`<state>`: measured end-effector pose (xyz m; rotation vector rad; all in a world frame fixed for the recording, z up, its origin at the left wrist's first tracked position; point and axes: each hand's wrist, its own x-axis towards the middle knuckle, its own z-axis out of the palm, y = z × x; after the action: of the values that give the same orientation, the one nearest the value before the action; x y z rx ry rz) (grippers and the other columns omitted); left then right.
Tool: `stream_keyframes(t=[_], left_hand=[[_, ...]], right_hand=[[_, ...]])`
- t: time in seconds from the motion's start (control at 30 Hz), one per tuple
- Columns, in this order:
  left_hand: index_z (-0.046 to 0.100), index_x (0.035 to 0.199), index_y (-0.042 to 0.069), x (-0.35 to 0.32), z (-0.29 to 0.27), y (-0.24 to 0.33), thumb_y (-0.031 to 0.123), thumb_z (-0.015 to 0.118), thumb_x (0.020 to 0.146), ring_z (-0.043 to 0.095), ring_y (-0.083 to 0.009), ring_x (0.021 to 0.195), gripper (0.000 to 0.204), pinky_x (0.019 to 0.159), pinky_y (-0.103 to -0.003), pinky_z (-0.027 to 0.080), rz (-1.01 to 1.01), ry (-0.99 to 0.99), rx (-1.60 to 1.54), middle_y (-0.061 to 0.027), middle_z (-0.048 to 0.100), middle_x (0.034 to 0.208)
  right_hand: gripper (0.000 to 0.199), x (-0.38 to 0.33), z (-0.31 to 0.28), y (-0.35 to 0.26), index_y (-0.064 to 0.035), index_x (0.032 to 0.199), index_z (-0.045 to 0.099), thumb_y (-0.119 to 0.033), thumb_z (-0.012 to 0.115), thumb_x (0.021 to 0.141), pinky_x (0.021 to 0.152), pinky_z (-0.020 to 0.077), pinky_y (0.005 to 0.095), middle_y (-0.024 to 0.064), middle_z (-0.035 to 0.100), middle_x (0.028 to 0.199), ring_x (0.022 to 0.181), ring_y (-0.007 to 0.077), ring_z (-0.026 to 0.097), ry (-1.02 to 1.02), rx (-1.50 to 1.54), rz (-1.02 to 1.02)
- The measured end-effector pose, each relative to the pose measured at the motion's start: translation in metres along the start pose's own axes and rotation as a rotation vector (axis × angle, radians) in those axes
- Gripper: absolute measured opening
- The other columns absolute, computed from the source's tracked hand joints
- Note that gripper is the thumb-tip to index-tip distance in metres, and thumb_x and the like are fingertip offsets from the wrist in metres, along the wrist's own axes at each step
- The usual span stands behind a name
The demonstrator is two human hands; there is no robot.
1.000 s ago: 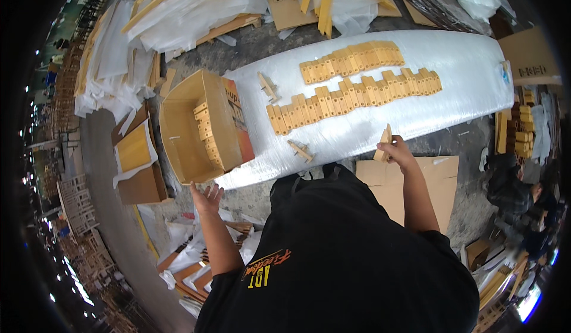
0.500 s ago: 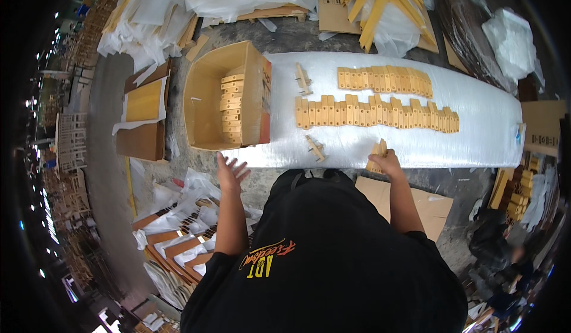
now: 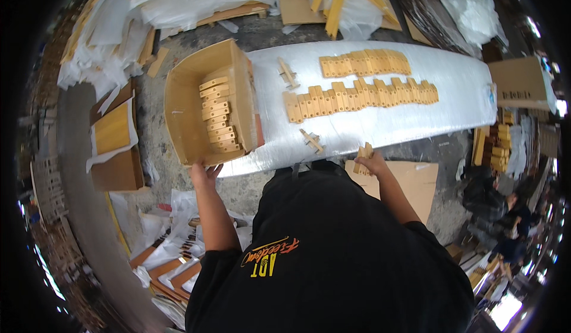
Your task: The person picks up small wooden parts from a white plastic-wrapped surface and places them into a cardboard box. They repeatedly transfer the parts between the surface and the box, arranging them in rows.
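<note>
Yellow-tan oblong wooden blocks (image 3: 361, 159) | at near edge of silvery film-wrapped tabletop (image 3: 455, 95), pinched by right hand (image 3: 375, 165) | left hand (image 3: 204, 175) at near rim of open brown cardboard box (image 3: 183, 122), grip cannot tell | step: apparently handling blocks; next move likely calls for secure pinch

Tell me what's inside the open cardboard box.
Inside the cardboard box, a column of wooden blocks with holes is visible; whatever lies beneath them is covered.
</note>
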<state>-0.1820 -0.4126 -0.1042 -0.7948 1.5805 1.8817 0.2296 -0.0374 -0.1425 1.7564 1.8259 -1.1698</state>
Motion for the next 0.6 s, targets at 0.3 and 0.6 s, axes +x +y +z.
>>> stream_keyframes(t=[0.3,0.6], left_hand=[[0.04,0.149,0.009,-0.003,-0.025,0.005,0.035,0.064,0.095,0.057,-0.0417,0.124,0.064,0.093,-0.06,0.054,-0.056,0.034,0.142,-0.0174,0.043,0.15],[0.03,0.157,0.014,-0.04,0.003,0.054,0.054,0.06,0.093,0.038,-0.0396,0.141,0.081,0.104,-0.06,0.04,0.212,0.104,0.53,-0.0206,0.034,0.157]], right_hand=[[0.111,-0.029,0.015,0.022,0.0162,0.129,0.052,-0.06,0.088,0.057,0.087,0.0579,0.0418,0.0318,0.064,0.122,0.11,0.0382,0.068,0.097,0.129,0.148],[0.114,-0.014,-0.033,0.044,0.0169,0.131,0.049,-0.061,0.087,0.057,0.098,0.054,0.0432,0.0339,0.06,0.128,0.119,0.0394,0.063,0.286,0.223,0.167]])
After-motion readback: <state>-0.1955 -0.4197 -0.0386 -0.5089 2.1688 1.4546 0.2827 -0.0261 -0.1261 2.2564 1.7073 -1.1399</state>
